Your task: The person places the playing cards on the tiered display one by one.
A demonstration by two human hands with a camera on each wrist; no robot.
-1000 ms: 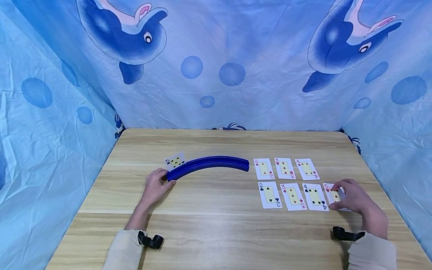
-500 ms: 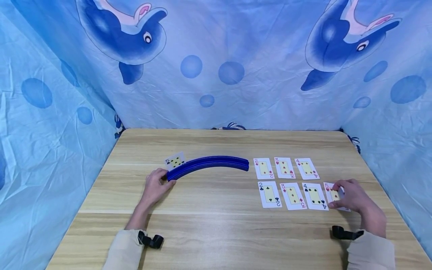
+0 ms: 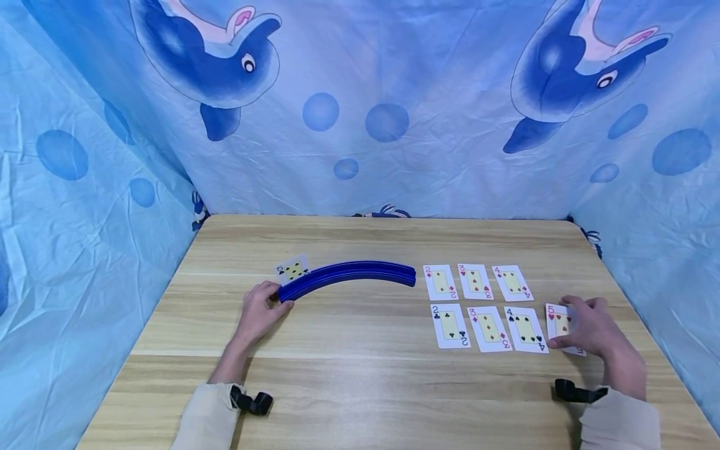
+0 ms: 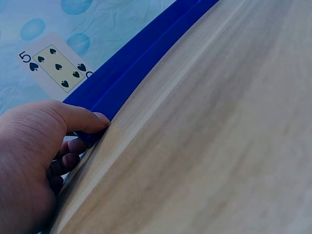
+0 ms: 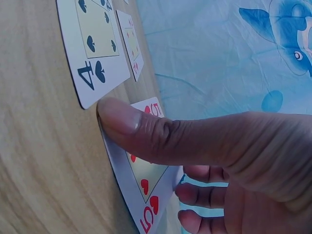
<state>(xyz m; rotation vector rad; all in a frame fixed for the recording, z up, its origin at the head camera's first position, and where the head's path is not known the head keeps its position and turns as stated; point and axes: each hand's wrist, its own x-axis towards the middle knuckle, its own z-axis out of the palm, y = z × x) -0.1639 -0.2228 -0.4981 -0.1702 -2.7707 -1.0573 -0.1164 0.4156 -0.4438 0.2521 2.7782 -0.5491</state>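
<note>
My left hand (image 3: 261, 314) grips the near left end of a curved blue playing card holder (image 3: 349, 270), its thumb (image 4: 95, 122) against the front face. A five of spades (image 3: 292, 267) stands upright in that holder, close to the hand. Over on the right, my right hand (image 3: 596, 328) holds the five of hearts (image 3: 557, 317) by its edges, thumb at the left side and fingers at the other side. The fingers hide part of the card. Just left of it lies the four of spades (image 3: 525, 330); the thumb (image 5: 122, 119) is close to its corner.
In the near row are also a two of clubs (image 3: 449, 326) and a three of diamonds (image 3: 488, 329). Behind them lie a two of diamonds (image 3: 440, 283), three of hearts (image 3: 475, 282) and four of diamonds (image 3: 512, 283). Blue cloth (image 3: 382, 181) surrounds the wooden table (image 3: 360, 387).
The five of hearts has shifted slightly right, leaving a wider gap to the four of spades, and my right fingers have shifted with it. My left hand and the card holder are still.
</note>
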